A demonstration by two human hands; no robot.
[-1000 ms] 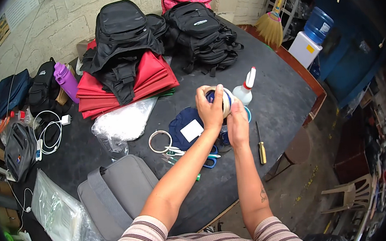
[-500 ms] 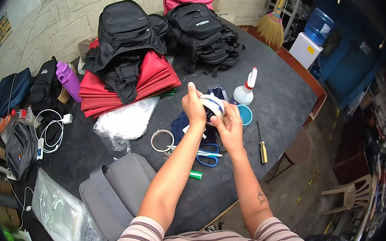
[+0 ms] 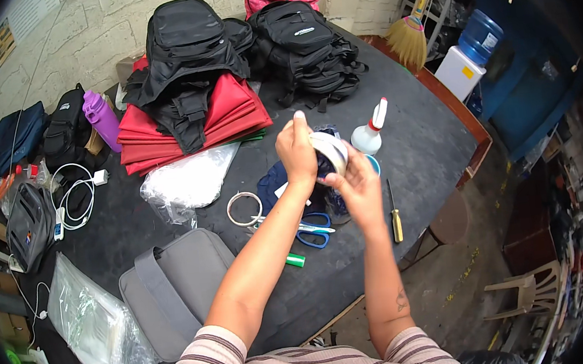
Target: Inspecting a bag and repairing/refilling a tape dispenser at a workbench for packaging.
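A whitish roll of tape (image 3: pixel 331 151) is held up over the table between my two hands. My left hand (image 3: pixel 296 157) is closed on its left side, thumb pointing up. On the roll's right side, my right hand (image 3: pixel 360 188) grips with the thumb below and fingers loosely curved; some fingertips are hidden behind the roll. Under the hands lies dark navy cloth (image 3: pixel 274 186), partly covered by my left forearm. Blue-handled scissors (image 3: pixel 316 233) lie nearer me, beside a thin tape ring (image 3: pixel 244 209) and a small green cylinder (image 3: pixel 295 259).
A spray bottle (image 3: pixel 367 137) stands behind a mostly hidden blue cup (image 3: pixel 374 165). A screwdriver (image 3: pixel 396 222) lies at right. Black backpacks (image 3: pixel 300 48), folded red material (image 3: pixel 236 117) and a purple bottle (image 3: pixel 101 119) sit farther back. A grey case (image 3: pixel 182 284) is near left.
My right hand has shifted slightly right and down, its fingers opening out somewhat. The roll has turned, showing more of its hollow middle. My left hand has barely moved.
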